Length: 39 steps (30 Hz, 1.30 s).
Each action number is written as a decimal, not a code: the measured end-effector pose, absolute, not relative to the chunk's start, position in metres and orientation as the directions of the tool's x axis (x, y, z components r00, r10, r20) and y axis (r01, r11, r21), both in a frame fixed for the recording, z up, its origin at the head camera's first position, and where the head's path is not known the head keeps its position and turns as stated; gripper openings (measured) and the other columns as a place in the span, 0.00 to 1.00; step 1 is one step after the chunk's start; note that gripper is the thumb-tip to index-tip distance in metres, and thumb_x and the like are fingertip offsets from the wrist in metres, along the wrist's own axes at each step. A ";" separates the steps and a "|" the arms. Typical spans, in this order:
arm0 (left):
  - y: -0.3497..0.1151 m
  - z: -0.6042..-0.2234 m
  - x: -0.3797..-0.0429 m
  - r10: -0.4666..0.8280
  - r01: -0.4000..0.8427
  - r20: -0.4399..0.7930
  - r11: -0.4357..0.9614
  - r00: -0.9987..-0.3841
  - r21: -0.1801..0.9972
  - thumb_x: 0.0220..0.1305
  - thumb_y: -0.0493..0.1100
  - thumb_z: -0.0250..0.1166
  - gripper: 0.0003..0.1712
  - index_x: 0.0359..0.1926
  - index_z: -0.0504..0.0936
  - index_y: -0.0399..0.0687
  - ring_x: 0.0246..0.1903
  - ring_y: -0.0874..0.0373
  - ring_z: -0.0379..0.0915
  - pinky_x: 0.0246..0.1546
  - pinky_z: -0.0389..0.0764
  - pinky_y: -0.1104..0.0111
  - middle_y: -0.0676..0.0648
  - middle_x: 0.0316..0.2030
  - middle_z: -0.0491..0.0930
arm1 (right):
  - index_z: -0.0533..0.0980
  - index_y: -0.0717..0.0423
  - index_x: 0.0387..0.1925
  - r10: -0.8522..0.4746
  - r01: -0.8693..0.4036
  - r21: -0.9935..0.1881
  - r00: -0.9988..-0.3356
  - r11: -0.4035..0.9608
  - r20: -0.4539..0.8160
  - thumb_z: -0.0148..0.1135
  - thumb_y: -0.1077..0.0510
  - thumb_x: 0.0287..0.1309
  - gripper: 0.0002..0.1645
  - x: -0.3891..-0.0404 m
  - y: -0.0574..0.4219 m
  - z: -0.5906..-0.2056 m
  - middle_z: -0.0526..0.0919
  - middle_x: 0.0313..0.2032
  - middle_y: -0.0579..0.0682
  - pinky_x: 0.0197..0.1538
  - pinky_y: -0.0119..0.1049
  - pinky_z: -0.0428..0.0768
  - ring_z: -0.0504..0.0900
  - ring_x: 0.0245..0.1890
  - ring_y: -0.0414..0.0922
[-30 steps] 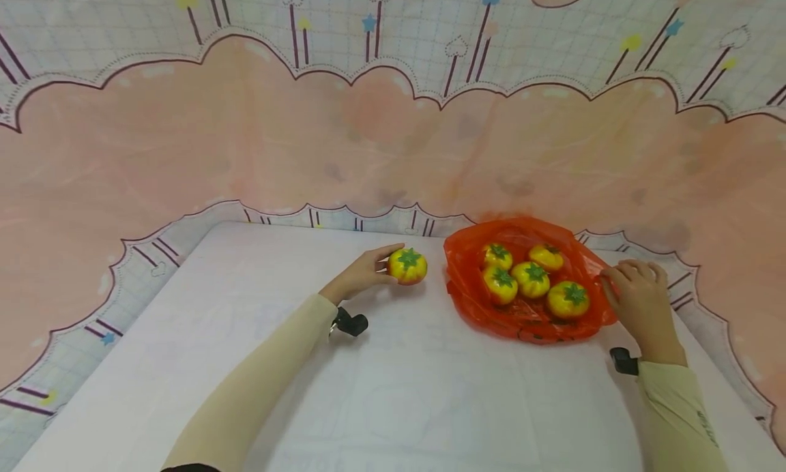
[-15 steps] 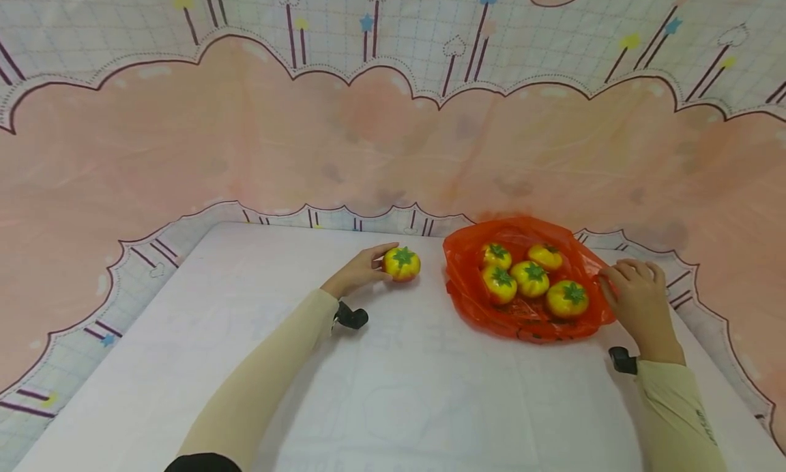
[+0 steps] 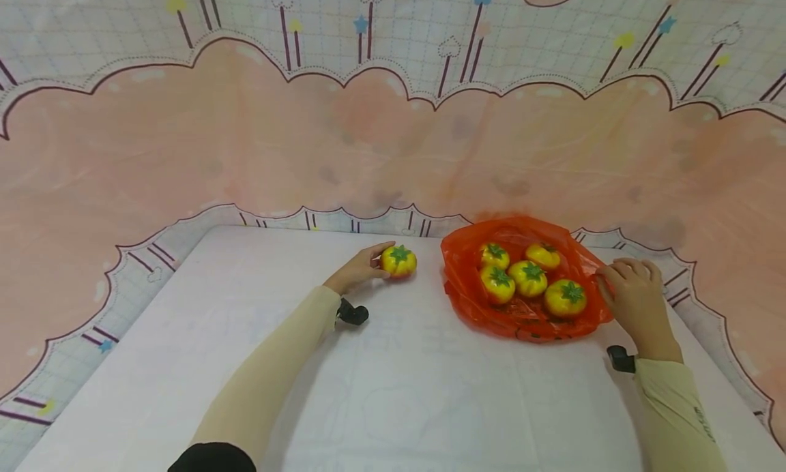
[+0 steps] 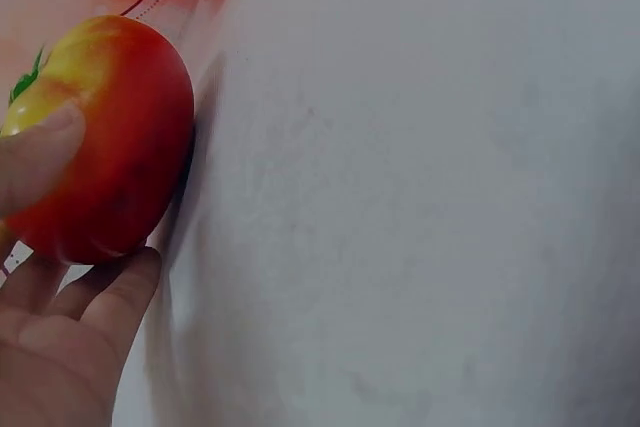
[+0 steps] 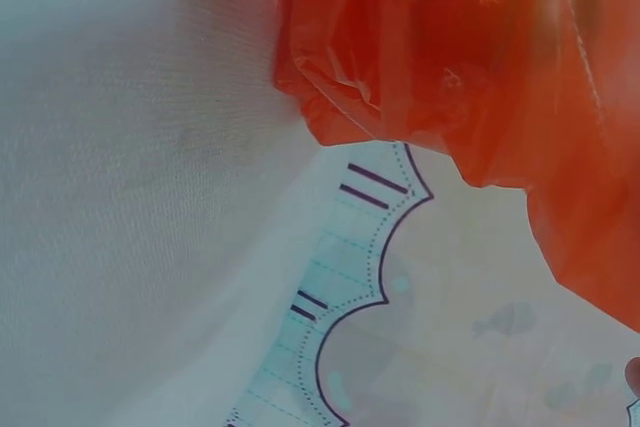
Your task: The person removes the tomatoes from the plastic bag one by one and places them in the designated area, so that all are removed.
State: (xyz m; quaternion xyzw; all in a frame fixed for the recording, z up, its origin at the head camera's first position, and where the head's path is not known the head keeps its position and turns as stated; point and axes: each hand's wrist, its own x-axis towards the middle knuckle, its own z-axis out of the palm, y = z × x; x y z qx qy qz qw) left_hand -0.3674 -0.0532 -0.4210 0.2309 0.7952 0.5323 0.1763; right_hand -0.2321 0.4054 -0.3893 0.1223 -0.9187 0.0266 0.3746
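The tomatoes (image 3: pixel 398 262) look smooth and glossy, like lacquered plastic. The bag (image 3: pixel 462 307) is thin, crinkled, shiny plastic film. The desk (image 3: pixel 430 390) looks matt and cloth-covered; the sleeves (image 3: pixel 270 376) are matt cloth.

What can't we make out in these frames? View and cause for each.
Bag, what lies under its fruits: head view, the fruits cover it.
Held fruit, whether its base touches the table: head view, its own body hides it; left wrist view, dark shadow.
Right grip, how it pinches the bag: head view, its own back partly blocks that; right wrist view, right edge crops it.
Right sleeve marking: head view, too small.
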 end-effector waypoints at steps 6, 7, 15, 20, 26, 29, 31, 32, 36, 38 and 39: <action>-0.053 -0.427 -0.375 0.545 0.158 -0.058 0.341 -0.837 0.927 0.62 0.27 0.55 0.39 0.72 0.51 0.41 0.71 0.41 0.47 0.71 0.53 0.52 0.38 0.72 0.49 | 0.78 0.68 0.34 -0.201 -0.234 0.046 -0.699 0.971 0.686 0.70 0.69 0.41 0.14 -0.232 0.406 -0.390 0.81 0.32 0.68 0.56 0.64 0.64 0.72 0.46 0.63; -0.053 -0.427 -0.377 0.539 0.148 -0.065 0.343 -0.840 0.928 0.62 0.27 0.55 0.39 0.72 0.51 0.42 0.71 0.41 0.47 0.71 0.54 0.53 0.38 0.72 0.49 | 0.78 0.68 0.34 -0.197 -0.231 0.042 -0.704 0.972 0.682 0.70 0.69 0.42 0.14 -0.232 0.405 -0.390 0.81 0.33 0.68 0.56 0.64 0.64 0.72 0.47 0.63; -0.052 -0.426 -0.382 0.506 0.112 -0.088 0.350 -0.858 0.930 0.63 0.27 0.54 0.39 0.72 0.51 0.45 0.72 0.43 0.43 0.72 0.51 0.54 0.40 0.73 0.47 | 0.78 0.68 0.34 -0.194 -0.225 0.046 -0.698 0.973 0.690 0.70 0.69 0.42 0.13 -0.231 0.405 -0.388 0.81 0.32 0.68 0.56 0.64 0.64 0.72 0.46 0.63; -0.049 -0.425 -0.384 0.499 0.080 -0.101 0.328 -0.861 0.941 0.63 0.26 0.54 0.40 0.73 0.50 0.45 0.73 0.43 0.43 0.72 0.49 0.55 0.41 0.73 0.47 | 0.78 0.68 0.34 -0.184 -0.220 0.035 -0.703 0.975 0.687 0.69 0.69 0.43 0.13 -0.231 0.405 -0.389 0.81 0.33 0.69 0.57 0.65 0.63 0.71 0.47 0.63; -0.045 -0.426 -0.388 0.484 0.054 -0.122 0.334 -0.867 0.941 0.64 0.27 0.53 0.40 0.73 0.49 0.46 0.72 0.43 0.43 0.72 0.49 0.55 0.40 0.73 0.46 | 0.78 0.67 0.35 -0.186 -0.224 0.034 -0.706 0.974 0.683 0.68 0.69 0.44 0.13 -0.231 0.405 -0.391 0.81 0.33 0.68 0.57 0.64 0.64 0.72 0.47 0.63; -0.044 -0.427 -0.390 0.479 0.044 -0.130 0.336 -0.868 0.941 0.64 0.27 0.52 0.40 0.73 0.49 0.47 0.72 0.43 0.44 0.72 0.49 0.55 0.40 0.73 0.46 | 0.78 0.67 0.35 -0.193 -0.228 0.040 -0.699 0.973 0.689 0.68 0.69 0.43 0.13 -0.231 0.405 -0.391 0.81 0.33 0.68 0.56 0.64 0.64 0.72 0.46 0.63; -0.043 -0.428 -0.391 0.478 0.046 -0.129 0.338 -0.869 0.940 0.64 0.28 0.52 0.40 0.73 0.48 0.47 0.72 0.43 0.45 0.72 0.50 0.55 0.39 0.73 0.46 | 0.78 0.67 0.35 -0.192 -0.227 0.041 -0.698 0.973 0.690 0.68 0.69 0.43 0.13 -0.231 0.405 -0.391 0.81 0.33 0.68 0.55 0.64 0.65 0.72 0.46 0.63; -0.043 -0.428 -0.391 0.477 0.048 -0.126 0.336 -0.869 0.941 0.64 0.27 0.52 0.40 0.73 0.48 0.46 0.72 0.43 0.45 0.72 0.50 0.55 0.39 0.73 0.46 | 0.78 0.67 0.35 -0.192 -0.227 0.041 -0.700 0.973 0.688 0.68 0.69 0.43 0.13 -0.231 0.405 -0.392 0.81 0.33 0.68 0.55 0.64 0.65 0.72 0.46 0.63; -0.042 -0.427 -0.391 0.469 0.030 -0.127 0.314 -0.874 0.949 0.63 0.27 0.53 0.40 0.73 0.48 0.46 0.72 0.43 0.44 0.72 0.49 0.55 0.39 0.73 0.46 | 0.78 0.67 0.35 -0.186 -0.224 0.033 -0.706 0.974 0.683 0.68 0.69 0.44 0.13 -0.231 0.406 -0.392 0.81 0.33 0.68 0.56 0.64 0.64 0.72 0.47 0.63; -0.042 -0.427 -0.391 0.464 0.013 -0.131 0.295 -0.876 0.956 0.63 0.27 0.53 0.41 0.73 0.49 0.47 0.72 0.43 0.45 0.73 0.50 0.55 0.40 0.73 0.47 | 0.78 0.67 0.35 -0.185 -0.224 0.032 -0.708 0.974 0.681 0.68 0.69 0.44 0.13 -0.231 0.407 -0.393 0.81 0.33 0.68 0.56 0.64 0.64 0.72 0.47 0.63; -0.042 -0.427 -0.391 0.464 0.007 -0.134 0.289 -0.876 0.957 0.63 0.27 0.54 0.41 0.73 0.49 0.47 0.72 0.43 0.45 0.72 0.50 0.55 0.40 0.73 0.47 | 0.78 0.67 0.35 -0.184 -0.223 0.031 -0.709 0.974 0.681 0.68 0.69 0.44 0.13 -0.231 0.407 -0.393 0.81 0.33 0.68 0.56 0.64 0.63 0.72 0.47 0.63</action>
